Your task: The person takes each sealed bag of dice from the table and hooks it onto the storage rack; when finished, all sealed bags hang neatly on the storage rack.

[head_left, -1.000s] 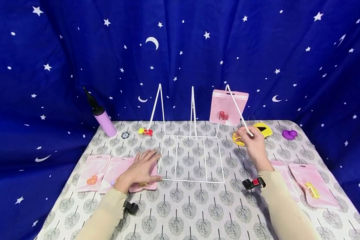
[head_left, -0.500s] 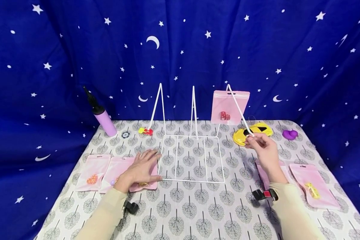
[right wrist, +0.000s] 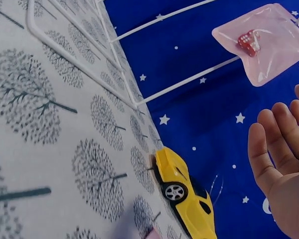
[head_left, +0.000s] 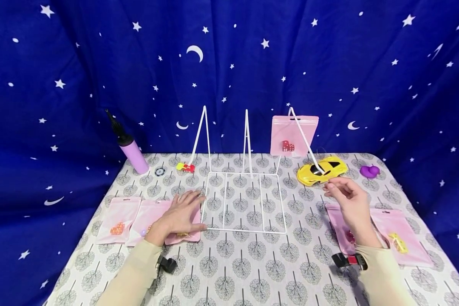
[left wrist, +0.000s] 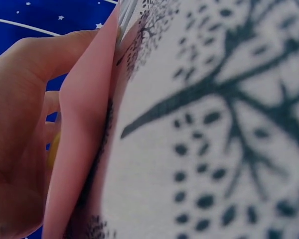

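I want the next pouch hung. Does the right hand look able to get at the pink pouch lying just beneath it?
Probably yes. The right hand hovers open and empty above the pink pouch, which lies flat on the table with nothing on it.

Bright even light, soft shadows, blurry left-wrist close-up.

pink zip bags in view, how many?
6: one hanging on the white rack, three at the left, two at the right. More may be hidden.
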Available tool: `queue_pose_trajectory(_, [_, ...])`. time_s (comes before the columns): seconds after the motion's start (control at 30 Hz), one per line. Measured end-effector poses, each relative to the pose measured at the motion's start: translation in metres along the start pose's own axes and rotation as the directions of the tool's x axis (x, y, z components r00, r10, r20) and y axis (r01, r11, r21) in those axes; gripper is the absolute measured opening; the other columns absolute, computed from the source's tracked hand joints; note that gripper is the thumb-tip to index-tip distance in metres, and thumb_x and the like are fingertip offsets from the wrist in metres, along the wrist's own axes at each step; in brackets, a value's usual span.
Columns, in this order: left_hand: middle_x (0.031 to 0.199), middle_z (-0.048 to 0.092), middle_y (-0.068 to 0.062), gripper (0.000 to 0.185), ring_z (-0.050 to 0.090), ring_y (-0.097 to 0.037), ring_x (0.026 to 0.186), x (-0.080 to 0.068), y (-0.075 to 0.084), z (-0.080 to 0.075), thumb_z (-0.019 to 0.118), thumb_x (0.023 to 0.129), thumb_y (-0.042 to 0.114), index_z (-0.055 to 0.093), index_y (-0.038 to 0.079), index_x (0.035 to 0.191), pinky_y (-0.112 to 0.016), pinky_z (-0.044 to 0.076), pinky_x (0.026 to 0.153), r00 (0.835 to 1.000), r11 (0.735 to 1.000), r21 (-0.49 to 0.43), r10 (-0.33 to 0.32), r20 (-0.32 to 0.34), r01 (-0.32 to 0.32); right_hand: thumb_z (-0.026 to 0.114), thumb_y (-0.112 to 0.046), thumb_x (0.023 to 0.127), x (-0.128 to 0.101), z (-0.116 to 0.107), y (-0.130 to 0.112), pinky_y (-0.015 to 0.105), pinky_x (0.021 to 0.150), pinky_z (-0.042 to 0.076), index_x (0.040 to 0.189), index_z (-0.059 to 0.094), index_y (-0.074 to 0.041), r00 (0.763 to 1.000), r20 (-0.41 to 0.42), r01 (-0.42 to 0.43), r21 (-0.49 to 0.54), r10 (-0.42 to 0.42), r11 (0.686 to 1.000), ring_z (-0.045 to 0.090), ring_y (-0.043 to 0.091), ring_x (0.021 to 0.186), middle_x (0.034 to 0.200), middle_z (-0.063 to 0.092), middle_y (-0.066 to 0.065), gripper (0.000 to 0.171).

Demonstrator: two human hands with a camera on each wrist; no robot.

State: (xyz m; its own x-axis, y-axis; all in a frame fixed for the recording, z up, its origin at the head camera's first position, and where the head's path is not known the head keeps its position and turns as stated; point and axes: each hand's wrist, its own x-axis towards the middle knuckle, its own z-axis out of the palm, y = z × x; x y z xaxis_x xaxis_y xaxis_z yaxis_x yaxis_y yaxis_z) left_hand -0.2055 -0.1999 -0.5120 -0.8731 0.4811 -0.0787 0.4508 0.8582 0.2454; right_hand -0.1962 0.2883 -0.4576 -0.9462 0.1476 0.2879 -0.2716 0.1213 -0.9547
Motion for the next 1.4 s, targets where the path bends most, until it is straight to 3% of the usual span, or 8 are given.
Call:
queue_pose_trajectory(0.13, [0.163, 0.017, -0.008, 0.1, 0.015, -0.036, 0.149, 0.0, 0.0, -0.002, 0.061, 0.075, 0.074, 0.028, 0.023, 0.154, -0.069, 0.01, 0.114, 1.0, 1.0, -0.002, 0.005, 0.001, -0.005, 0.063, 0.001, 0.091, -0.006, -0.006, -0.002, 0.016, 0.07, 0.057, 0.115, 0.058, 0.013, 1.0, -0.017, 0.007, 0.01, -0.007, 1.0, 0.069, 0.007, 0.073, 0.092, 0.073, -0.005, 0.027])
queue_pose_trajectory(0.4, [0.163, 0.015, -0.007, 0.1, 0.014, -0.035, 0.149, 0.0, 0.001, -0.003, 0.061, 0.075, 0.074, 0.027, 0.024, 0.154, -0.068, 0.009, 0.115, 1.0, 1.0, -0.004, -0.01, 0.022, 0.01, 0.065, -0.005, 0.092, -0.02, -0.023, -0.005, 0.014, 0.073, 0.056, 0.117, 0.061, 0.004, 0.998, -0.03, -0.064, -0.025, 0.063, 0.998, 0.069, 0.006, 0.078, 0.095, 0.072, -0.007, 0.027])
queue_pose_trajectory(0.77, [0.163, 0.016, -0.008, 0.099, 0.015, -0.035, 0.149, -0.001, 0.001, -0.003, 0.063, 0.075, 0.073, 0.028, 0.024, 0.154, -0.07, 0.011, 0.114, 1.0, 1.0, -0.01, -0.005, 0.012, 0.005, 0.065, 0.005, 0.088, -0.037, -0.051, 0.005, 0.009, 0.071, 0.053, 0.117, 0.062, 0.005, 0.996, -0.078, -0.047, -0.159, 0.035, 0.986, 0.068, 0.003, 0.073, 0.093, 0.072, -0.013, 0.028])
queue_pose_trajectory(1.0, [0.163, 0.016, -0.008, 0.1, 0.015, -0.035, 0.149, 0.001, 0.0, -0.002, 0.062, 0.075, 0.074, 0.026, 0.026, 0.155, -0.07, 0.01, 0.114, 1.0, 1.0, -0.018, -0.002, 0.01, 0.003, 0.067, -0.008, 0.091, -0.046, -0.064, 0.012, 0.001, 0.076, 0.047, 0.119, 0.062, -0.004, 0.995, -0.068, -0.097, -0.399, 0.075, 0.912, 0.064, -0.009, 0.079, 0.095, 0.064, -0.029, 0.029])
queue_pose_trajectory(1.07, [0.163, 0.016, -0.008, 0.099, 0.015, -0.035, 0.149, 0.001, 0.0, -0.001, 0.062, 0.075, 0.074, 0.026, 0.026, 0.155, -0.069, 0.01, 0.114, 1.0, 1.0, -0.018, -0.004, 0.012, 0.004, 0.067, -0.011, 0.092, -0.047, -0.066, 0.013, 0.0, 0.076, 0.045, 0.12, 0.061, -0.003, 0.993, -0.063, -0.12, -0.418, 0.103, 0.901, 0.063, -0.011, 0.08, 0.095, 0.063, -0.03, 0.029])
queue_pose_trajectory(1.23, [0.163, 0.016, -0.008, 0.099, 0.015, -0.036, 0.149, 0.001, -0.001, -0.001, 0.062, 0.076, 0.073, 0.027, 0.025, 0.155, -0.07, 0.01, 0.114, 1.0, 1.0, -0.02, 0.003, 0.008, -0.003, 0.068, -0.016, 0.092, -0.051, -0.071, 0.016, 0.004, 0.071, 0.049, 0.115, 0.061, -0.016, 0.985, -0.046, -0.17, -0.436, 0.167, 0.884, 0.065, -0.006, 0.076, 0.092, 0.062, -0.029, 0.024])
queue_pose_trajectory(1.3, [0.163, 0.016, -0.008, 0.099, 0.015, -0.036, 0.149, 0.001, -0.001, -0.001, 0.062, 0.075, 0.073, 0.027, 0.025, 0.154, -0.07, 0.01, 0.114, 1.0, 1.0, -0.021, 0.002, 0.008, -0.002, 0.068, -0.016, 0.092, -0.052, -0.072, 0.017, 0.005, 0.068, 0.049, 0.116, 0.06, -0.014, 0.985, -0.045, -0.167, -0.467, 0.166, 0.868, 0.063, -0.008, 0.077, 0.091, 0.06, -0.03, 0.025])
queue_pose_trajectory(1.4, [0.163, 0.016, -0.007, 0.1, 0.015, -0.035, 0.149, 0.001, -0.001, -0.001, 0.063, 0.075, 0.074, 0.027, 0.025, 0.154, -0.07, 0.01, 0.114, 1.0, 1.0, -0.026, -0.001, 0.007, 0.001, 0.069, -0.019, 0.091, -0.055, -0.072, 0.019, 0.003, 0.068, 0.046, 0.118, 0.059, -0.004, 0.987, -0.05, -0.153, -0.551, 0.15, 0.821, 0.056, -0.014, 0.078, 0.091, 0.057, -0.03, 0.033])
